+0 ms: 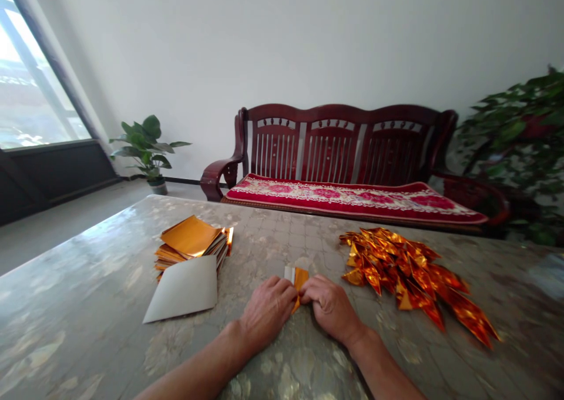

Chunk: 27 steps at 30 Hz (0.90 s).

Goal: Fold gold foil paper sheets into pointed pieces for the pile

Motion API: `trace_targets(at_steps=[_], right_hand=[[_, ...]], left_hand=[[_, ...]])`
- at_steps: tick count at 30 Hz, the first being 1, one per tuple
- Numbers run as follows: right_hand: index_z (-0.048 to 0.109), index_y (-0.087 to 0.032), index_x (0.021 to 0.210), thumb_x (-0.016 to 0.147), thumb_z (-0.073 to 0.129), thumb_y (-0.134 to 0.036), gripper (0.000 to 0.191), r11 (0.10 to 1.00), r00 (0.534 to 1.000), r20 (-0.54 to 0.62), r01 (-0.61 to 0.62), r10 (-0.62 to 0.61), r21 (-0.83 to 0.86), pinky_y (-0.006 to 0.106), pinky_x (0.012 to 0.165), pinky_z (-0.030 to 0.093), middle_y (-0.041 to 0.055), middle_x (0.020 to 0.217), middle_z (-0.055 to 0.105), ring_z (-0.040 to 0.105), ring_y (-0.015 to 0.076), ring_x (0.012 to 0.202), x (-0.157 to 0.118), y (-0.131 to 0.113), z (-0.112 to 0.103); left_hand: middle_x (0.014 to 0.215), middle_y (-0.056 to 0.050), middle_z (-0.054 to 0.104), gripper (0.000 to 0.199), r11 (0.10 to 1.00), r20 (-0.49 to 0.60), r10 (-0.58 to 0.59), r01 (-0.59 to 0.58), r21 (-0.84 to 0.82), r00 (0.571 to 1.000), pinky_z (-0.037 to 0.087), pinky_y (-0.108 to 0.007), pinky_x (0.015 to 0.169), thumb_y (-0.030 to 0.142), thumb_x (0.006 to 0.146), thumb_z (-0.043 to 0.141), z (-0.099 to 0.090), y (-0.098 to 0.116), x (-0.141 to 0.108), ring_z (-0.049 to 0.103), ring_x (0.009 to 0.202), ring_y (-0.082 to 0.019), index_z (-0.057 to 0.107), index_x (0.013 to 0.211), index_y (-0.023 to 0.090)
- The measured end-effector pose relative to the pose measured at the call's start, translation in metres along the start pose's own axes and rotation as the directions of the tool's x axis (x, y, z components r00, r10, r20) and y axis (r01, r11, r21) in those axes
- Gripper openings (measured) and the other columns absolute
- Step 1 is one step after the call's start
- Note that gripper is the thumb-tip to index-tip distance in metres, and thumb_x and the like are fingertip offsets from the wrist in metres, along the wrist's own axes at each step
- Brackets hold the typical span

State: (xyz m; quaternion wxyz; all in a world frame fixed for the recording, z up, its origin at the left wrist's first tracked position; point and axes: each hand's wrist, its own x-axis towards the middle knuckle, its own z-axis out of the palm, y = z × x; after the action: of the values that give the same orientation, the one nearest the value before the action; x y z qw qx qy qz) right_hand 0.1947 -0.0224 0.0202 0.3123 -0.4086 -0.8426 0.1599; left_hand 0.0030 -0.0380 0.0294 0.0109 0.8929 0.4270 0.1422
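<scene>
Between my hands, on the table, is a small partly folded sheet of gold foil paper (301,278), with a pale strip showing along its left side. My left hand (271,306) grips its left edge, fingers curled together. From the other side my right hand (329,303) pinches the near right part of the same sheet. To the left lies a stack of gold foil paper (190,235), with a pale-backed sheet (185,288) leaning over its front. Over on the right is a heap of folded gold foil pieces (409,271), shiny and pointed.
All of this lies on a table (106,306) with a patterned, glossy cover. Beyond its far edge stands a dark red wooden bench (330,147) with a red floral cushion (352,197). A potted plant (150,144) is at the back left, and leafy foliage (520,135) at the right.
</scene>
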Motion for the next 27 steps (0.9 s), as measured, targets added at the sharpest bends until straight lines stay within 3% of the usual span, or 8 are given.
trace_targets(at_steps=[5,11,17,22,27], right_hand=[[0.071,-0.022,0.082,0.071,0.041,0.001,0.04,0.998,0.996,-0.062,-0.062,0.063,0.021,0.026,0.081,0.044,0.0018,0.086,0.068,0.059,0.0155,0.086,0.002,0.006,0.002],[0.074,-0.026,0.092,0.088,0.048,-0.012,0.03,0.987,0.998,-0.017,-0.062,0.06,-0.146,0.029,0.081,0.042,0.0026,0.088,0.066,0.055,0.0182,0.089,0.006,-0.003,0.001],[0.075,-0.027,0.088,0.085,0.047,-0.006,0.035,0.986,0.996,-0.001,-0.089,0.09,-0.139,0.026,0.079,0.042,0.0015,0.087,0.064,0.056,0.0168,0.089,0.007,-0.001,0.002],[0.073,-0.024,0.091,0.084,0.045,-0.007,0.034,0.977,0.977,-0.069,-0.207,0.203,-0.06,0.024,0.081,0.044,0.0016,0.092,0.066,0.06,0.0146,0.089,0.008,0.007,0.006],[0.07,-0.022,0.094,0.085,0.051,-0.015,0.022,0.933,0.948,-0.122,-0.313,0.295,-0.18,0.026,0.086,0.043,0.0036,0.095,0.063,0.058,0.0176,0.095,0.012,0.004,0.007]], left_hand=[[0.095,-0.002,0.065,0.012,0.999,0.03,0.016,-0.018,0.05,0.999,0.048,-0.032,0.078,0.025,0.097,0.051,0.003,0.013,-0.002,0.057,0.088,-0.019,0.062,0.096,0.02],[0.095,-0.001,0.065,0.012,0.999,0.022,-0.012,0.011,0.044,1.0,0.049,-0.034,0.076,0.03,0.095,0.055,0.007,0.018,-0.004,0.058,0.087,-0.02,0.061,0.093,0.02],[0.115,-0.001,0.062,0.029,0.999,-0.016,-0.054,0.054,-0.006,0.998,0.049,-0.036,0.086,0.031,0.088,0.067,0.007,0.013,-0.006,0.057,0.101,-0.021,0.057,0.115,0.026],[0.11,-0.001,0.064,0.021,1.0,0.018,-0.016,0.016,-0.006,1.0,0.048,-0.035,0.09,0.035,0.09,0.063,0.011,0.009,-0.004,0.057,0.102,-0.021,0.061,0.109,0.026],[0.107,-0.001,0.064,0.018,1.0,0.07,-0.008,0.008,-0.011,0.998,0.049,-0.036,0.087,0.037,0.091,0.061,0.006,0.02,-0.007,0.057,0.099,-0.021,0.061,0.103,0.024]])
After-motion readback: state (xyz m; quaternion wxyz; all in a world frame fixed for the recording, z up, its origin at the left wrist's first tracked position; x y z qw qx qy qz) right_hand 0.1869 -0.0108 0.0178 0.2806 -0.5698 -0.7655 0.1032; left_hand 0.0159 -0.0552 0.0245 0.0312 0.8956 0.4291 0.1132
